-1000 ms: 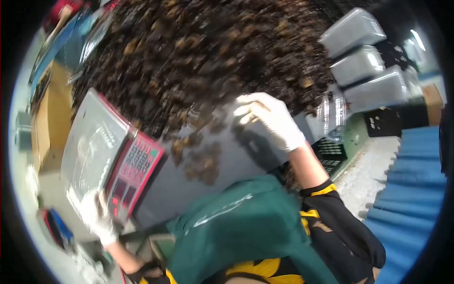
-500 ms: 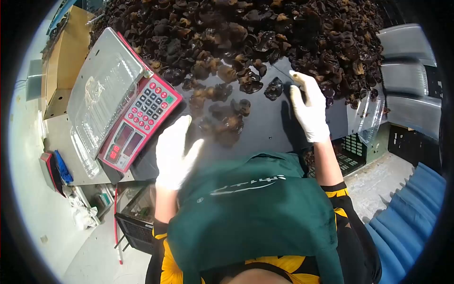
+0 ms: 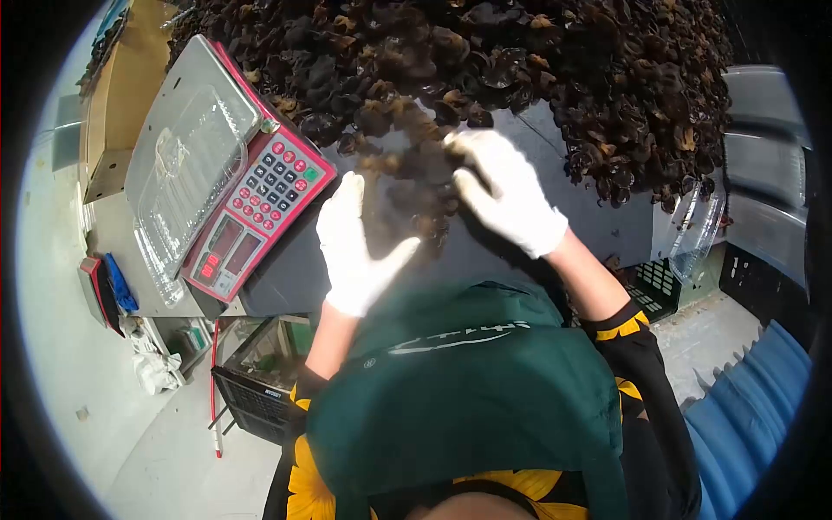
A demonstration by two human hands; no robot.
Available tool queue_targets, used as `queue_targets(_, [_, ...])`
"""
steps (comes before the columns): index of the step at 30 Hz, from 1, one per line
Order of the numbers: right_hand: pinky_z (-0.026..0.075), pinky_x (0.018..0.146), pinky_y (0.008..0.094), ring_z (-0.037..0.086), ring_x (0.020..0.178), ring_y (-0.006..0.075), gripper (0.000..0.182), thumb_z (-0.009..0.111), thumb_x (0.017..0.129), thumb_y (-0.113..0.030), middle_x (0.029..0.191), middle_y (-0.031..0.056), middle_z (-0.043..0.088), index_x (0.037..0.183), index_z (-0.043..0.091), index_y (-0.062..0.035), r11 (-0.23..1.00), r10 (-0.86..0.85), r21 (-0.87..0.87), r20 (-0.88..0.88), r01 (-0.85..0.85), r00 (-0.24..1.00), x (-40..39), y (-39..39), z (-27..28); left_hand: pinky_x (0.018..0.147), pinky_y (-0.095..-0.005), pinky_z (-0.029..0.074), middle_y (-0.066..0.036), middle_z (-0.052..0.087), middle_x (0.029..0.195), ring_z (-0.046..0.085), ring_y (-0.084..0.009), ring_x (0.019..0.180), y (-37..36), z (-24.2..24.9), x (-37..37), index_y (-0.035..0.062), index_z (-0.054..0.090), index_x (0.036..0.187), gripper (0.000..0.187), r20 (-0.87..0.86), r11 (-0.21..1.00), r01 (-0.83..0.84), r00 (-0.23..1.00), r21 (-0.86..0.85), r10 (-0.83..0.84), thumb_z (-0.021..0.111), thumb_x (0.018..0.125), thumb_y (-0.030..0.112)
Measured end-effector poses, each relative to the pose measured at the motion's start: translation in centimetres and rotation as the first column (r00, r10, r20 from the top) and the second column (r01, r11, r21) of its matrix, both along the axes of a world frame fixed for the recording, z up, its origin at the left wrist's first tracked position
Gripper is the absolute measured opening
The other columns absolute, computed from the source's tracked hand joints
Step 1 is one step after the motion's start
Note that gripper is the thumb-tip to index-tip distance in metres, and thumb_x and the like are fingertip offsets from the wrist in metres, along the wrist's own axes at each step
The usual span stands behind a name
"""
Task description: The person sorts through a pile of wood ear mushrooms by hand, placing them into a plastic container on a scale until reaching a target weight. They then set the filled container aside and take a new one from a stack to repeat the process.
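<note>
Nearest, green apron (image 3: pixel 459 373), white lettering unclear, ® mark legible. Left hand (image 3: pixel 347 251) gloved, thumb spread wide from fingers, grasping nothing visible. Right hand (image 3: pixel 511 195) gloved, fingers and thumb parted; contact with blurred dark fungus pieces (image 3: pixel 407 204) between hands cannot be told. Bare bench (image 3: pixel 607 227) rightward. Scale (image 3: pixel 260 204) left, digits blurred. Fungus heap (image 3: pixel 624 95) beyond.

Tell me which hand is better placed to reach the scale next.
Probably the left hand: it is close beside the scale, while the right hand is farther off, across some dark pieces.
</note>
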State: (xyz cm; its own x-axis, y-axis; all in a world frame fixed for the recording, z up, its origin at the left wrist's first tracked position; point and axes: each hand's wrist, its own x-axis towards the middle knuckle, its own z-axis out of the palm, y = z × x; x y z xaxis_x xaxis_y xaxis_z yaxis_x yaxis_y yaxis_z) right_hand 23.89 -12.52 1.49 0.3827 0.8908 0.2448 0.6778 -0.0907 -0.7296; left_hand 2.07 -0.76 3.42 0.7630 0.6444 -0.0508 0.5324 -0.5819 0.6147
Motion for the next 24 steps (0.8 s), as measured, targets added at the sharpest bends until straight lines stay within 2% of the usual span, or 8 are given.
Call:
queue_targets(3, [0.056,0.096,0.0385,0.07,0.105,0.031,0.024,0.064,0.094,-0.002,0.112,0.0139,0.072,0.117,0.072,-0.0029,0.951,0.31,0.07,-0.25,-0.302,0.917,-1.3,0.5,1.3,0.122,-0.0469,0.031,-0.019,0.044,0.161,0.043,-0.0382,0.145,0.3,0.3,0.4,0.0028,0.037,0.16,0.102,-0.022,0.999,-0.032,0.999,-0.037,0.031,0.085,0.079,0.042])
queue_targets(8, [0.057,0.09,0.0401,0.07,0.1,0.032,0.026,0.062,0.093,-0.002,0.11,0.0146,0.073,0.117,0.071,-0.005,0.954,0.046,0.299,-0.161,0.004,0.986,1.0,6.6,1.5,0.122,-0.047,0.031,-0.02,0.043,0.161,0.043,-0.0384,0.144,0.6,-4.2,-1.7,0.0022,0.036,0.161,0.098,0.172,0.992,-0.025,0.985,0.127,0.003,0.08,0.083,0.042])
queue_targets(10, [0.054,0.096,0.0424,0.068,0.107,0.0328,0.03,0.064,0.093,-0.007,0.115,0.0154,0.071,0.123,0.068,-0.0045,0.921,0.026,0.382,0.145,-0.08,0.989,1.2,9.9,0.5,0.122,-0.0468,0.032,-0.02,0.043,0.161,0.044,-0.0382,0.144,0.9,-4.7,-1.8,0.0018,0.036,0.161,0.097,0.194,0.978,-0.017,0.981,0.207,-0.024,0.079,0.084,0.041])
queue_targets(12, [0.048,0.103,0.0449,0.059,0.125,0.0339,0.045,0.067,0.092,-0.021,0.134,0.0163,0.064,0.133,0.062,-0.0031,0.964,0.034,0.237,0.335,-0.119,0.942,-0.2,11.3,-0.7,0.121,-0.0469,0.033,-0.02,0.043,0.161,0.044,-0.0382,0.143,0.7,-4.6,-1.7,0.0016,0.036,0.161,0.097,0.2,0.979,-0.033,0.98,0.203,-0.009,0.08,0.083,0.04])
queue_targets(14, [0.046,0.104,0.0449,0.055,0.129,0.0334,0.049,0.068,0.091,-0.026,0.139,0.0161,0.06,0.134,0.061,-0.0033,0.958,0.173,0.16,0.336,-0.237,0.926,-1.8,10.3,-1.4,0.121,-0.0474,0.034,-0.021,0.044,0.159,0.044,-0.0391,0.143,0.5,-4.3,-1.7,0.0003,0.036,0.16,0.098,0.181,0.995,-0.078,0.981,0.068,0.064,0.08,0.083,0.04])
queue_targets(18, [0.052,0.096,0.0414,0.065,0.115,0.0296,0.026,0.07,0.091,-0.019,0.12,0.0123,0.07,0.114,0.071,-0.0064,0.88,0.467,0.103,-0.001,-0.464,0.884,-2.5,5.5,1.1,0.118,-0.0482,0.036,-0.023,0.046,0.157,0.048,-0.0399,0.14,0.7,-5.1,-1.6,-0.0032,0.036,0.158,0.094,0.257,0.973,-0.07,0.966,0.22,0.012,0.077,0.087,0.043])
queue_targets(21, [0.057,0.088,0.0402,0.071,0.097,0.0292,0.014,0.07,0.09,-0.011,0.105,0.0116,0.074,0.103,0.074,-0.0052,0.884,0.466,0.112,-0.286,-0.454,0.837,-1.5,3.7,2.2,0.117,-0.049,0.037,-0.024,0.047,0.156,0.049,-0.0423,0.138,1.1,-3.1,-1.0,-0.0044,0.034,0.158,0.094,0.232,0.99,-0.01,0.972,0.141,-0.024,0.077,0.087,0.04])
queue_targets(24, [0.059,0.085,0.0395,0.073,0.094,0.0303,0.011,0.069,0.092,-0.004,0.102,0.0126,0.075,0.101,0.073,-0.0018,0.947,0.297,0.208,-0.28,-0.244,0.913,-0.5,5.6,3.1,0.118,-0.0496,0.036,-0.025,0.046,0.157,0.049,-0.0434,0.138,1.2,-3.9,-1.2,-0.0045,0.034,0.158,0.096,0.232,0.978,-0.001,0.971,0.211,-0.049,0.079,0.086,0.039])
